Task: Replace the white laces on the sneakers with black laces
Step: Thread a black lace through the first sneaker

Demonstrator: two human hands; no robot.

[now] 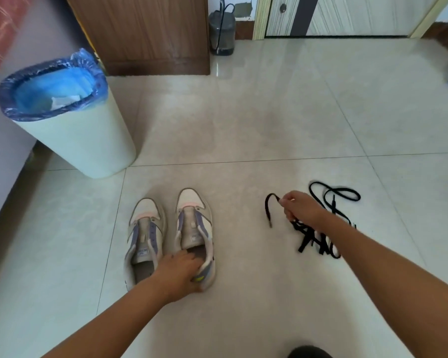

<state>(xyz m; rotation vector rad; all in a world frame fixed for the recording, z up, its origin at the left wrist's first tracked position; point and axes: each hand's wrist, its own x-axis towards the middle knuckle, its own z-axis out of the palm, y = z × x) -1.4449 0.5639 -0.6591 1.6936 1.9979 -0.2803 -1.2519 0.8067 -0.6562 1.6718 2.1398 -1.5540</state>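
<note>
Two white and purple sneakers stand side by side on the tiled floor, toes pointing away from me, with no laces in their eyelets. My left hand (180, 272) grips the heel of the right sneaker (195, 228), fingers inside its opening. The left sneaker (144, 233) stands untouched beside it. To the right, my right hand (299, 206) pinches a black lace (268, 208) near its end, and the free tip curls down to the floor. More black lace (334, 197) lies in loops and a tangle behind and under that hand.
A pale bin (85, 140) with a blue bag liner stands at the left, close to the wall. A wooden cabinet (145, 34) and a small grey bin (221, 29) are at the back. A door stands at the far right.
</note>
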